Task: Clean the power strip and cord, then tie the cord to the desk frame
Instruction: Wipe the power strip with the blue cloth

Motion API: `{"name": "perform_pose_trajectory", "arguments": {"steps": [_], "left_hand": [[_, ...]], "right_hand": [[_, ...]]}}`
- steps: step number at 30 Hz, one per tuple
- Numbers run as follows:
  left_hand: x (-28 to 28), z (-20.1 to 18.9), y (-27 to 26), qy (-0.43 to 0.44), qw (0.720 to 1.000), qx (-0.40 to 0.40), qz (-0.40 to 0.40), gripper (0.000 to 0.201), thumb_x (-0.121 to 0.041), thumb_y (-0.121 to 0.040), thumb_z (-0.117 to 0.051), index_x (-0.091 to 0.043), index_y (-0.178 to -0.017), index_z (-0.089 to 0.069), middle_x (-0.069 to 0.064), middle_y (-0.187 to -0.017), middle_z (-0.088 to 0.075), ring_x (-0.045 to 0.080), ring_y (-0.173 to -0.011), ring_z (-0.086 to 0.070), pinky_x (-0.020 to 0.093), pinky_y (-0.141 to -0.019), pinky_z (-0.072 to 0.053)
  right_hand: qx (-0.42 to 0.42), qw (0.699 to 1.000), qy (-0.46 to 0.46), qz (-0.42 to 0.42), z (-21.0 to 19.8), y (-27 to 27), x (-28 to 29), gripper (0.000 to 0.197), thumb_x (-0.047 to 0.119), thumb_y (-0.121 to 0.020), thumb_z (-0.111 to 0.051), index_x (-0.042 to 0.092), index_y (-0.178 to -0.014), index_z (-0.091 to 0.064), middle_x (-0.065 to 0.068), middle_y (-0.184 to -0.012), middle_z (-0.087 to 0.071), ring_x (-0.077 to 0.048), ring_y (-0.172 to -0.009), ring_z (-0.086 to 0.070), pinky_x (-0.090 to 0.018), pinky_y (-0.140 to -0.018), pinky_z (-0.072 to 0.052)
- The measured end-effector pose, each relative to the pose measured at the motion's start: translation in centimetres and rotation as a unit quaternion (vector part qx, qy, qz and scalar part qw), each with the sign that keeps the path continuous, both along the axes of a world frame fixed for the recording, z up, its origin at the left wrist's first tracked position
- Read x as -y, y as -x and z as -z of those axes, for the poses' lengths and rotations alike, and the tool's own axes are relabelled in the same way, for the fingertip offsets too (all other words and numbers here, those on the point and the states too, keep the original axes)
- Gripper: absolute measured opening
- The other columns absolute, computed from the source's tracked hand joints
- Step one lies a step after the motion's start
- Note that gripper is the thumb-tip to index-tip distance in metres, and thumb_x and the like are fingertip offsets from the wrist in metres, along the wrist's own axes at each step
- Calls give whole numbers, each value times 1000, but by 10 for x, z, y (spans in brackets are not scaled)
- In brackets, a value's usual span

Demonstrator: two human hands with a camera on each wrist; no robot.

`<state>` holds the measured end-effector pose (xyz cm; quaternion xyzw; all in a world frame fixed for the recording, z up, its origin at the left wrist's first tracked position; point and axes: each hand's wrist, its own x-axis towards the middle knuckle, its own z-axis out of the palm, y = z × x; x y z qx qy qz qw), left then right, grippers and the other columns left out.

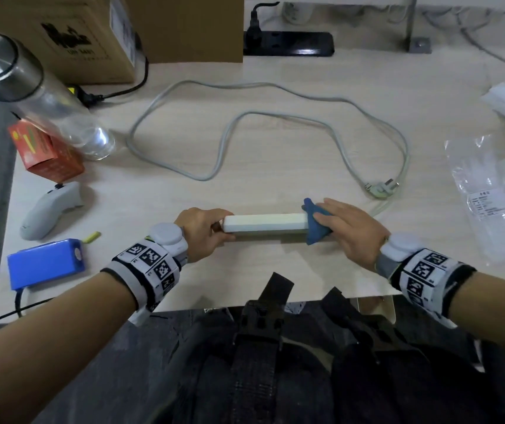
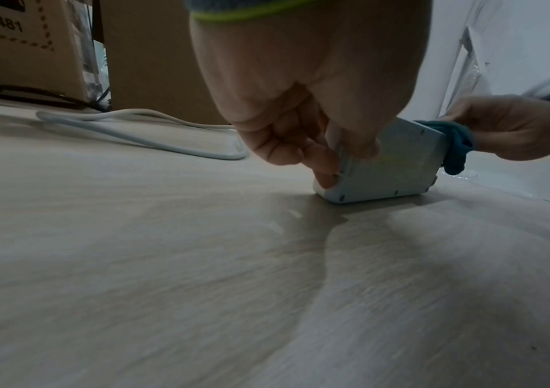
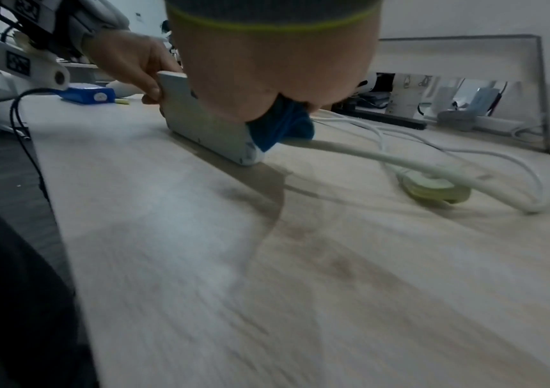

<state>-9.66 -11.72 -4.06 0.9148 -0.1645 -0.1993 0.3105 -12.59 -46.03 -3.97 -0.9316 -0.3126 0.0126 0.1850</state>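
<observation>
Left hand (image 1: 204, 229) gripping power strip (image 1: 263, 223), right hand (image 1: 349, 228) clutching blue cloth (image 1: 317, 221), pale wooden desk (image 1: 275, 154)

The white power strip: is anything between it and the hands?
The left hand grips the long white plastic power strip bare. Between the right hand and the strip's other end sits only the blue cloth it wipes with.

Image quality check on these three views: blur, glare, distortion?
Head: sharp, wide-angle bend at the edges, glare on the black power strip. Left wrist: dim, desk smeared, left hand looms large. Right wrist: streaky blur on the desk, blue cloth half hidden under the right hand.
</observation>
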Motion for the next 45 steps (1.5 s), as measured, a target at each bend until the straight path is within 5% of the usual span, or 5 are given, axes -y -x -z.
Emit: {"name": "perform_pose_trajectory", "arguments": {"steps": [8,16,22,33,45], "left_hand": [[2,0,4,10,1000,7,-9,31,-27,-80,-74,-25,-111,-68,-2,-72,-67,18,-63,-55,23,-63,-40],[2,-14,-13,-1,989,-141,-31,9,-29,-86,-67,-23,-92,-65,-5,-69,-67,9,-58,-61,25,-59,-47],[8,-16,-27,32,966,-236,-103,14,-25,-88,-66,-18,-100,-62,-3,-58,-69,9,-44,-62,21,-44,-48],[2,-15,-12,-238,969,-22,70,99,-75,-64,-62,-24,-142,-29,4,-137,-43,27,-118,-49,39,-94,-44],[-1,-4,-13,-167,981,-20,96,87,-58,-65,-75,-26,-138,-41,1,-126,-41,23,-99,-53,39,-86,-47]], "right_hand": [[22,999,-32,-22,6,-4,-58,62,-26,-61,-68,1,-115,-53,-28,-125,-58,-40,-119,-51,-55,-104,-32],[-73,995,-66,11,-10,-21,-104,51,-20,-59,-71,0,-106,-68,-21,-112,-67,-40,-100,-66,-56,-87,-51],[-171,954,-139,202,-39,-29,-69,28,3,-88,-51,20,-102,-70,11,-98,-65,-12,-87,-56,-8,-77,-39],[-98,981,-87,146,-8,-6,-49,39,9,-84,-58,8,-122,-64,-12,-114,-59,-30,-102,-51,-28,-91,-40],[-80,996,-25,-19,13,-22,-64,12,3,-75,-66,0,-84,-73,-18,-80,-64,-33,-64,-63,-34,-57,-53]]}}
